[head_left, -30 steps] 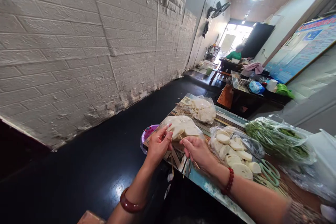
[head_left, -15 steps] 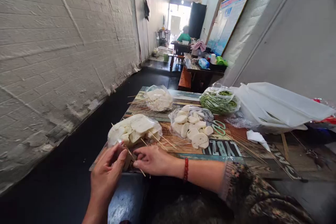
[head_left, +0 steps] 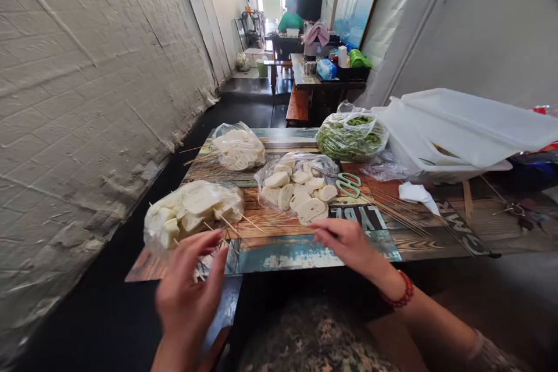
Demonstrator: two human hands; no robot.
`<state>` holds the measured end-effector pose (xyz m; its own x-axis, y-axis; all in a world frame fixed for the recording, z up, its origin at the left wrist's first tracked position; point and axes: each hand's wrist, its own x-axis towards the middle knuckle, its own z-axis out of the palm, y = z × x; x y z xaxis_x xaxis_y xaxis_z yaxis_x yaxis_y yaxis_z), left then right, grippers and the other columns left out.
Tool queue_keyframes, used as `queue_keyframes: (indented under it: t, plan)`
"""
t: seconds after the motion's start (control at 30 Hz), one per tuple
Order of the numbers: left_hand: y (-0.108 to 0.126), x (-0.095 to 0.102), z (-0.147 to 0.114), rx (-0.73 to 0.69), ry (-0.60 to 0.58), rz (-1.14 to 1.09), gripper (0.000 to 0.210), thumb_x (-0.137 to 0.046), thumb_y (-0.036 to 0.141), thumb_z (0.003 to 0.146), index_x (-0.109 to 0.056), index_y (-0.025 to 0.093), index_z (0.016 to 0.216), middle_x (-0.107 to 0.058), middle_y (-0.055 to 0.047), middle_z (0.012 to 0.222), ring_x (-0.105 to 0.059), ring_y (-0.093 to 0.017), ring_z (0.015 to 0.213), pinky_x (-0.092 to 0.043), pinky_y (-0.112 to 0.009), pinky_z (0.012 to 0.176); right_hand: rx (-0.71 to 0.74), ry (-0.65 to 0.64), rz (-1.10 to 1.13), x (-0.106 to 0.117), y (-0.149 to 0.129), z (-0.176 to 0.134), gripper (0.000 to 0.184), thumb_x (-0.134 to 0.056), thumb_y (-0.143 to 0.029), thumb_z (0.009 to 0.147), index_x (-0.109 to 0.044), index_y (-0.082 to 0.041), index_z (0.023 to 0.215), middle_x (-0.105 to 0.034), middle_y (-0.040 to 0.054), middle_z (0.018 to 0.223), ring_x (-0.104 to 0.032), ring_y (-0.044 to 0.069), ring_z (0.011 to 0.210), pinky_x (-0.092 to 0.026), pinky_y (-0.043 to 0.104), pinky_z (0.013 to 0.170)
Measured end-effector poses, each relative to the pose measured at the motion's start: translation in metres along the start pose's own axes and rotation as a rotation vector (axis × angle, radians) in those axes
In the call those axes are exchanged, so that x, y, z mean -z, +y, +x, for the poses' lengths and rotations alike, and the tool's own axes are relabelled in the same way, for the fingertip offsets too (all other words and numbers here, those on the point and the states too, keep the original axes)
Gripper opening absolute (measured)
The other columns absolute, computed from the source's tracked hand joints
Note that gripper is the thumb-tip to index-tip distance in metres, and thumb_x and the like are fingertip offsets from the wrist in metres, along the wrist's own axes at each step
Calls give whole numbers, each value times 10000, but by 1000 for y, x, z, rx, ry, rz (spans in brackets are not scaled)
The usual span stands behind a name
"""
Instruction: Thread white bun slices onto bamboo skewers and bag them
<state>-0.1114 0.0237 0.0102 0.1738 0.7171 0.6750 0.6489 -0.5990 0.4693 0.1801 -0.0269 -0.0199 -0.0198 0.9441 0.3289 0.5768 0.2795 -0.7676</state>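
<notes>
I'm watching the right hand (head_left: pixel 349 244) at centre right, and it's hovering over the near edge of the tabletop (head_left: pixel 279 256). Its fingers (head_left: pixel 335 227) are bending loosely, thumb a little apart, and I'm seeing nothing between them. They're pointing at the front slice (head_left: pixel 312 211), a round white one lying mid-frame at the mouth of the clear plastic bag (head_left: pixel 320 160). They're sitting right beside it; blur is keeping me from calling contact.

Down at lower left, the left hand (head_left: pixel 187 293) is curving in, blurred too, thumb and index finger standing apart at the tips. Bamboo skewers (head_left: pixel 251 222) are jutting out just past it, from the near-left bag (head_left: pixel 152 235) of slices, and I can't tell whether one is being pinched.

So I'm judging this as the picking step: right side at the slice supply, left side minding the skewer end. As I'm weighing it, a good next move is calling for the right thumb to be sliding under that front slice while two fingers are pressing on top, lightly, since a piece that flat is probably slippery. The left is needing a firm hold on a skewer, its point turned away from the palm.

I'm also minding the green-handled scissors (head_left: pixel 349 184), lying just right of the slices, and the loose sticks (head_left: pixel 403 218) fanning across the right of the frame; a sideways sweep could be catching either.
</notes>
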Motion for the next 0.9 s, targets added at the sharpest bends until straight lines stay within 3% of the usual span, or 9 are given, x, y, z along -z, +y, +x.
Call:
queue_keyframes:
  t: [0.13,0.27,0.37,0.47,0.6,0.67,0.8,0.9]
  plan:
    - [40,-46,14,-317,-224,-3,300,-621,182,889,-585,181,1187,-664,-96,1128,-623,-220,1041,-501,-371,922,-170,191,-51,42,45,-12,260,-529,-322,948,-725,-180,1043,-753,42,775,-689,157,582,-557,280,608]
    - [67,-78,9,-432,-353,-44,278,-607,171,894,-576,173,1171,-684,-100,1108,-625,-221,1032,-512,-365,923,-230,244,-57,66,72,-9,292,-516,-360,954,-717,-179,1064,-751,50,804,-700,171,615,-559,295,612]
    - [73,-102,4,-373,-389,-80,269,-582,191,908,-567,182,1176,-679,-99,1073,-634,-220,989,-539,-354,869,-116,207,-118,72,81,11,279,-537,-343,948,-711,-180,1093,-754,74,915,-714,199,763,-567,329,715]
    - [65,-130,2,-235,-307,-8,320,-575,213,908,-549,176,1225,-651,-125,1101,-619,-255,1010,-545,-399,871,63,91,-202,71,86,35,285,-567,-291,936,-678,-184,1176,-725,95,1049,-691,224,903,-556,370,814]
    - [55,-158,8,-142,-329,73,400,-598,227,888,-532,165,1278,-622,-141,1176,-583,-289,1069,-513,-454,935,242,-48,-375,64,93,57,451,-681,-224,858,-601,-202,1301,-667,121,1197,-613,290,1091,-500,468,946]
    - [55,-166,11,-128,-380,107,421,-626,227,865,-543,154,1272,-618,-147,1189,-571,-305,1080,-500,-477,948,273,-70,-429,60,99,62,460,-702,-181,830,-612,-204,1280,-656,125,1192,-601,299,1090,-495,478,943]
    - [54,-173,17,-88,-444,117,376,-642,207,842,-585,159,1210,-620,-137,1153,-572,-295,1056,-501,-468,933,256,-19,-339,58,114,66,242,-650,-138,855,-674,-195,1089,-672,108,1105,-619,265,1043,-499,433,929]
    - [51,-176,15,-73,-420,80,347,-625,198,850,-591,166,1194,-617,-131,1135,-567,-282,1053,-502,-457,927,238,-50,-286,57,118,65,290,-652,-172,859,-645,-190,1149,-674,107,1122,-614,263,1060,-487,431,941]
